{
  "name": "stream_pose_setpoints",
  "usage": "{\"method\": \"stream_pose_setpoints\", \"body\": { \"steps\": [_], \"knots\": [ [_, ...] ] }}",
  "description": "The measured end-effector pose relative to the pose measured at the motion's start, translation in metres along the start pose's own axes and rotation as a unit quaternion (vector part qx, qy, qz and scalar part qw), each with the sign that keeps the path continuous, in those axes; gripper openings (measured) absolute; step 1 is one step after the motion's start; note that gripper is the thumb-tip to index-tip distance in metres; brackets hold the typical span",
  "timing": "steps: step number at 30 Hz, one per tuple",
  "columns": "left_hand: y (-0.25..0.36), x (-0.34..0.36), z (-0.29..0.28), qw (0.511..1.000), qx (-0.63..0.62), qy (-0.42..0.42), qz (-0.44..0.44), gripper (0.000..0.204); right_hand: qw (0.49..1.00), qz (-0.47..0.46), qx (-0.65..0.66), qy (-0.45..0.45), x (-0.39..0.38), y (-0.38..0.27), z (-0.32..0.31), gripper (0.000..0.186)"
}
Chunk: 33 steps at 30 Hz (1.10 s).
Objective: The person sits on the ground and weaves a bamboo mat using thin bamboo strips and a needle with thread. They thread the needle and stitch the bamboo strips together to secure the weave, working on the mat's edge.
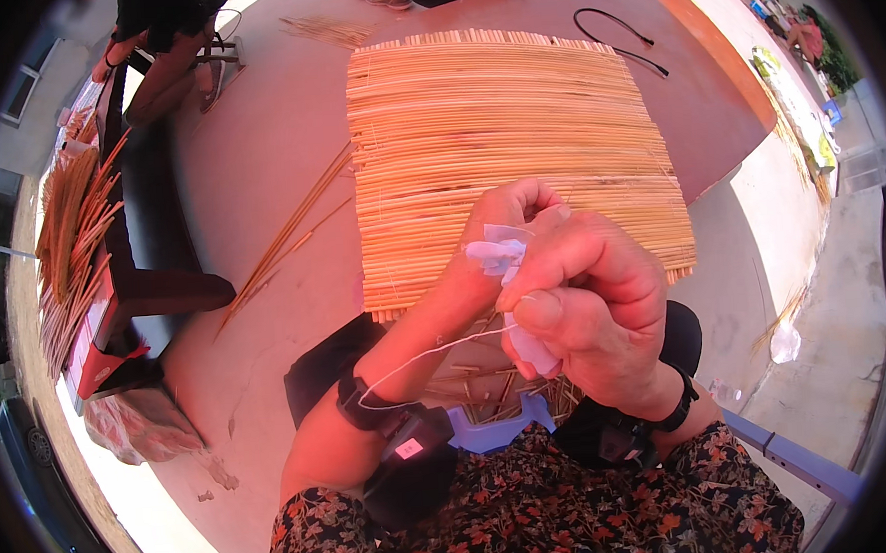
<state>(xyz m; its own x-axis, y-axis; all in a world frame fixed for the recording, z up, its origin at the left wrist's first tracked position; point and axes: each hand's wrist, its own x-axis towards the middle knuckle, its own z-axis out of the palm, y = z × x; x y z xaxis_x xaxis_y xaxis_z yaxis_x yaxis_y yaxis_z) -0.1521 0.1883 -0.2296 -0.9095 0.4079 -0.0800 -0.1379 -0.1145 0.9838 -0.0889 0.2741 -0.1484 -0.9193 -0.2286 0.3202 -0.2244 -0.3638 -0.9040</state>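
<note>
My right hand is closed, thumb and fingertips pinched together on a thin white string. The string runs left from the pinch and sags toward my left wrist. Crumpled white thin material, cloth or plastic film, shows above and below the right fingers; whether it is wrapped round a finger or held, I cannot tell. My left hand is just beyond, fingers curled, partly hidden behind the right; its grip is out of sight. Under both hands lies a mat of straight reed stalks, laid side by side.
Loose stalks lie left of the mat. Farther left, a bundle of reeds rests on a dark bench. A black cord lies on the reddish board beyond. Another person is at upper left.
</note>
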Motion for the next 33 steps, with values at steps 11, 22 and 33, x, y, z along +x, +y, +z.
{"method": "stream_pose_setpoints", "body": {
  "steps": [11,22,33],
  "knots": [
    [0.026,0.0,-0.021,0.983,-0.101,0.138,0.066,0.013,0.96,0.131,0.035,0.246,0.006,-0.001,-0.048,0.012],
    [0.032,-0.006,-0.008,0.969,-0.138,-0.112,0.17,0.005,0.947,0.219,0.104,0.209,0.012,0.002,-0.066,0.009],
    [0.033,0.001,-0.018,0.95,-0.247,-0.087,0.172,0.013,0.941,0.22,0.184,0.18,0.02,-0.012,-0.064,0.014]
  ]
}}
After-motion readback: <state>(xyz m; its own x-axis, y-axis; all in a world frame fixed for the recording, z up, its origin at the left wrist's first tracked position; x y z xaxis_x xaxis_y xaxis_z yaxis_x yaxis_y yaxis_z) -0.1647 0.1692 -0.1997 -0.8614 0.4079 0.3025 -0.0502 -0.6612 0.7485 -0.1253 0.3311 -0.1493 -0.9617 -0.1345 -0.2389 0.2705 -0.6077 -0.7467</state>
